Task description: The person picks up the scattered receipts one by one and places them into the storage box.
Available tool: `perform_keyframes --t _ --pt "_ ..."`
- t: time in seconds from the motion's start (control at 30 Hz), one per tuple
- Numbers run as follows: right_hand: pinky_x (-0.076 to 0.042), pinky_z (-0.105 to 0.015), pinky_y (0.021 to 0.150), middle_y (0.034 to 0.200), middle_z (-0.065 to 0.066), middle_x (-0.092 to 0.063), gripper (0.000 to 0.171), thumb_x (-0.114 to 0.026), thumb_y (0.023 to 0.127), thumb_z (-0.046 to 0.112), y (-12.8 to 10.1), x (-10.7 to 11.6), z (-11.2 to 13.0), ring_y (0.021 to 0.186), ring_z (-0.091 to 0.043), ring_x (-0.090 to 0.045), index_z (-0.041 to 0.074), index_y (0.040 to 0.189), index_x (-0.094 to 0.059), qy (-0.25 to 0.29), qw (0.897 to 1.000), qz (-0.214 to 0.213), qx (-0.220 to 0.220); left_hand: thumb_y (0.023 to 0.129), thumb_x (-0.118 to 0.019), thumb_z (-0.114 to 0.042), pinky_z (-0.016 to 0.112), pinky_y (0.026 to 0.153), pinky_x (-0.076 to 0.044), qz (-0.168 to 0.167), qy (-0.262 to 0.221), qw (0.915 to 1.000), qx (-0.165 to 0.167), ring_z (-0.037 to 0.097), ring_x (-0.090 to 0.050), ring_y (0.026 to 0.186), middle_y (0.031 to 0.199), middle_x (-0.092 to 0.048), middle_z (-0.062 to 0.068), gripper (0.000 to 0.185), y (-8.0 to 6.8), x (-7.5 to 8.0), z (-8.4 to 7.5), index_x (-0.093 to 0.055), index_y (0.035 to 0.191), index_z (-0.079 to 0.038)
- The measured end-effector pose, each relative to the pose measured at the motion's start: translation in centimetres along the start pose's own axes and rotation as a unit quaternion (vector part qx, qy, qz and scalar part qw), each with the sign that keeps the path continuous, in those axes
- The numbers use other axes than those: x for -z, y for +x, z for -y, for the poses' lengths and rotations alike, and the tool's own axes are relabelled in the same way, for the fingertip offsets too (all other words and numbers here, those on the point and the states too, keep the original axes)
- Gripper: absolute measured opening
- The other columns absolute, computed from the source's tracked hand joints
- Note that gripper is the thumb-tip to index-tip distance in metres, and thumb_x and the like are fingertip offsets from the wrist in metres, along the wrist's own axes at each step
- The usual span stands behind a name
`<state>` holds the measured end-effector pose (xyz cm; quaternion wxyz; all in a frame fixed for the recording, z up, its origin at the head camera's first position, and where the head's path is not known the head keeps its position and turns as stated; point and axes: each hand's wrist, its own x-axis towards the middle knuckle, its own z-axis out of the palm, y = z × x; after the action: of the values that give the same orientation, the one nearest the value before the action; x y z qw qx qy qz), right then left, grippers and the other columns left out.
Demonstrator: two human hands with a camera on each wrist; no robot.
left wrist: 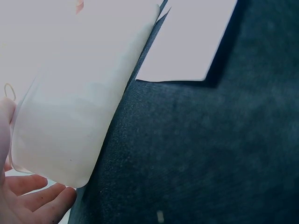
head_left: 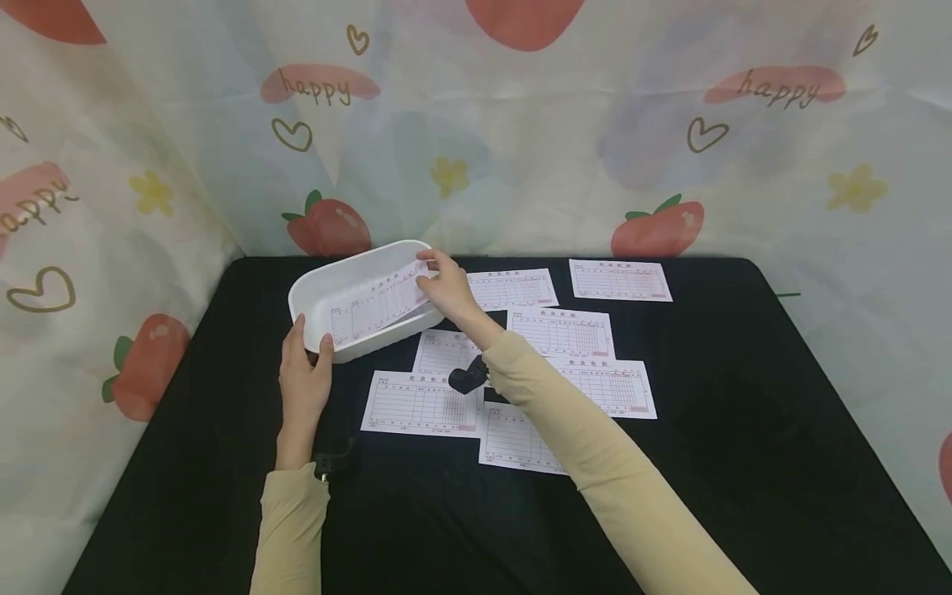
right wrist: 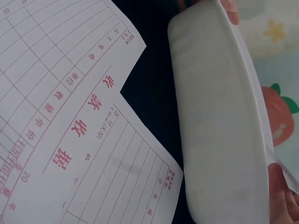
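Note:
A white oval tray (head_left: 312,285) sits tilted at the back left of the black table. My left hand (head_left: 311,340) grips its near left rim, thumb on the edge. In the left wrist view the tray's outer wall (left wrist: 70,102) fills the left side, with my fingers (left wrist: 39,196) below it. My right hand (head_left: 430,274) pinches the right end of a pink-lined paper form (head_left: 375,304) that lies inside the tray. In the right wrist view, the tray's side (right wrist: 219,121) stands beside loose forms (right wrist: 70,121), and a fingertip (right wrist: 282,196) shows at the lower right.
Several more printed forms (head_left: 565,330) lie spread over the black table (head_left: 744,430) to the right of the tray, partly under my right forearm. Patterned strawberry cloth (head_left: 521,149) walls the table at the back and sides. One form's corner (left wrist: 191,42) lies by the tray.

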<state>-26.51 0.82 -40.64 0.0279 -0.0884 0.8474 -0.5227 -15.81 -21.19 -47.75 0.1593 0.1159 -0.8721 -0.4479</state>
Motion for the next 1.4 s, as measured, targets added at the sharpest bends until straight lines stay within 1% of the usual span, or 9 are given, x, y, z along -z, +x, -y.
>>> perform_keyframes --t 0.2,0.37,0.53,0.7,0.83,1.0,1.2,1.4 --pt "-0.048 -0.04 0.101 0.138 -0.017 -0.054 0.041 -0.053 0.093 0.01 -0.1 0.4 0.2 0.116 -0.032 -0.06 0.007 0.134 -0.051 -0.026 1.0 0.0 0.007 0.099 -0.05 -0.028 0.053 0.112 -0.035 -0.001 0.004 1.0 -0.003 0.037 -0.036 0.14 0.156 -0.028 0.016 0.062 0.0 0.1 -0.1 -0.023 0.153 -0.014" --pt "-0.047 -0.036 0.105 0.14 -0.015 -0.053 0.039 -0.05 0.095 0.008 -0.4 0.8 -0.1 0.124 -0.03 -0.057 0.005 0.134 -0.051 -0.002 1.0 -0.01 0.018 0.099 -0.05 -0.028 0.053 0.111 -0.035 -0.001 0.003 1.0 -0.002 0.038 -0.037 0.139 0.156 -0.028 0.017 0.062 0.0 0.1 -0.1 -0.023 0.153 -0.014" --pt "-0.048 -0.035 0.104 0.138 -0.014 -0.055 0.037 -0.048 0.095 0.007 -0.6 1.4 -0.5 0.122 -0.026 -0.058 0.004 0.131 -0.053 0.021 0.999 -0.032 0.027 0.099 -0.05 -0.029 0.053 0.111 -0.035 0.001 0.001 1.0 -0.003 0.038 -0.036 0.139 0.156 -0.027 0.017 0.062 0.0 0.0 0.0 -0.023 0.153 -0.014" --pt "-0.049 -0.036 0.102 0.134 -0.014 -0.058 0.036 -0.048 0.095 0.008 -0.8 2.4 -1.1 0.12 -0.027 -0.059 0.002 0.13 -0.055 0.03 0.998 -0.041 0.03 0.099 -0.049 -0.029 0.053 0.111 -0.035 0.003 0.0 1.0 0.0 0.038 -0.036 0.14 0.156 -0.027 0.016 0.062 -0.1 -0.1 0.0 -0.023 0.153 -0.015" --pt "-0.049 -0.035 0.102 0.132 -0.016 -0.059 0.035 -0.049 0.095 0.006 -1.2 3.4 -1.5 0.119 -0.028 -0.059 0.0 0.128 -0.055 0.023 0.998 -0.049 0.039 0.099 -0.05 -0.029 0.053 0.111 -0.035 0.004 -0.005 1.0 0.002 0.037 -0.037 0.139 0.156 -0.027 0.015 0.062 -0.2 -0.2 0.1 -0.023 0.153 -0.016" --pt "-0.049 -0.034 0.102 0.13 -0.017 -0.06 0.034 -0.051 0.093 0.004 -1.6 5.0 -1.9 0.118 -0.029 -0.061 0.0 0.126 -0.057 0.014 0.997 -0.065 0.049 0.099 -0.05 -0.029 0.053 0.111 -0.035 0.003 -0.005 1.0 -0.001 0.037 -0.037 0.139 0.156 -0.028 0.015 0.062 -0.2 -0.2 0.0 -0.023 0.154 -0.016" --pt "-0.049 -0.035 0.103 0.13 -0.017 -0.06 0.033 -0.05 0.094 0.006 -2.2 7.1 -2.8 0.118 -0.029 -0.06 0.0 0.125 -0.057 0.004 0.996 -0.075 0.052 0.099 -0.05 -0.029 0.054 0.111 -0.035 0.0 -0.002 1.0 -0.004 0.038 -0.037 0.139 0.156 -0.027 0.017 0.062 -0.2 0.0 0.0 -0.023 0.153 -0.015" --pt "-0.048 -0.037 0.104 0.131 -0.017 -0.059 0.033 -0.049 0.094 0.004 -2.8 9.0 -3.7 0.12 -0.031 -0.059 0.0 0.126 -0.056 -0.005 0.995 -0.083 0.056 0.099 -0.049 -0.029 0.054 0.11 -0.036 0.0 -0.001 1.0 -0.001 0.039 -0.038 0.138 0.156 -0.027 0.017 0.062 -0.2 0.1 -0.1 -0.023 0.153 -0.014"
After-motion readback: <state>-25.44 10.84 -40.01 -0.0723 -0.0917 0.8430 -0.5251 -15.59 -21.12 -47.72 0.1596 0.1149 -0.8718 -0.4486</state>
